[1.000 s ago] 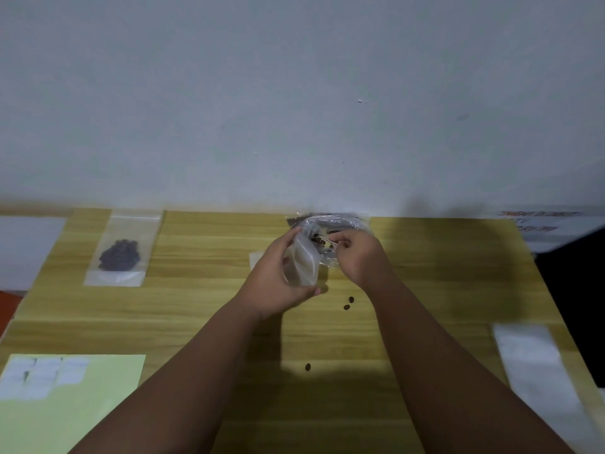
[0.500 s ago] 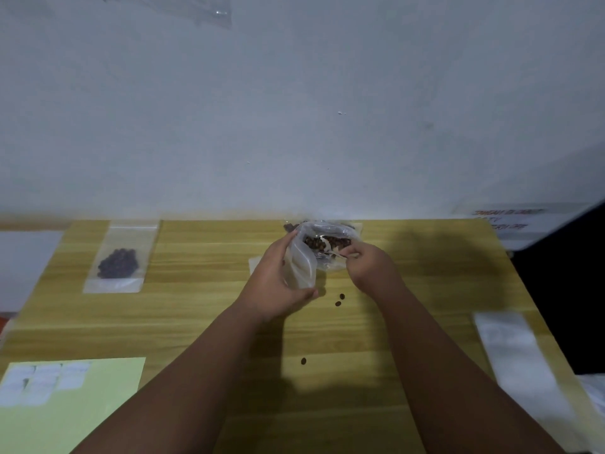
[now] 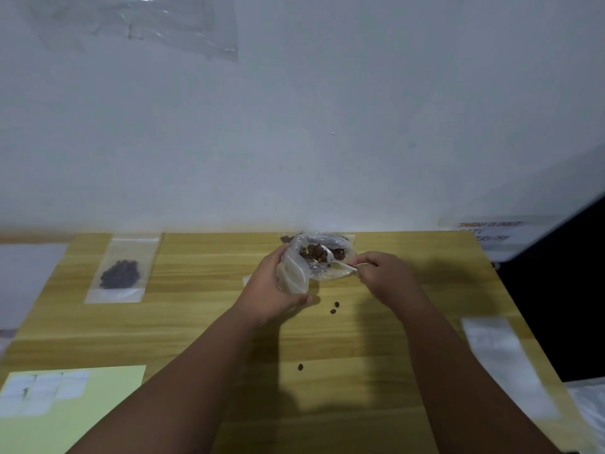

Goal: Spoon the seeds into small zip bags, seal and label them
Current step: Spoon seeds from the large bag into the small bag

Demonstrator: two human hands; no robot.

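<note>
Left hand (image 3: 275, 290) fingers pinch limp small zip bag (image 3: 292, 273); right hand (image 3: 383, 273) at 3 o'clock pinches light spoon (image 3: 337, 262) handle; grip bag near mouth.

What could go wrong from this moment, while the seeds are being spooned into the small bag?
1. Seeds may miss the small zip bag: the left hand holds it in the air, and three loose seeds already lie on the table.
2. The spoon, pinched by the right hand, may tip while it leaves the large seed bag.
3. The loose seeds may roll off the table.
</note>
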